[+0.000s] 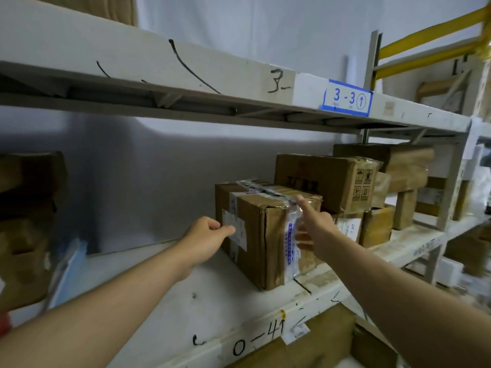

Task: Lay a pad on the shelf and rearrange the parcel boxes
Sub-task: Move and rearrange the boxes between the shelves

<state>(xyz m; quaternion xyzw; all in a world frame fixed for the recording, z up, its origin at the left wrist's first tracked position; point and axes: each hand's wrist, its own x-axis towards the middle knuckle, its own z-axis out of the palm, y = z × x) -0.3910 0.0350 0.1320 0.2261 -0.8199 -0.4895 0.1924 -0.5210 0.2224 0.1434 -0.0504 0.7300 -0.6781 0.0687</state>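
Note:
A taped brown parcel box (263, 235) stands on the white shelf (218, 293), partly on a pale pad (164, 293) that covers the shelf's middle. My left hand (207, 240) touches the box's left face near a white label, fingers loosely curled. Against the box's right side, my right hand (313, 227) has its thumb raised to the top edge and its fingers spread on the front face. Neither hand has lifted the box.
More cardboard boxes (334, 179) are stacked behind and to the right. Dark boxes (26, 208) stand at the left end of the shelf. An upper shelf beam (186, 73) with a blue 3-3 label runs overhead. Boxes sit on the level below (318, 341).

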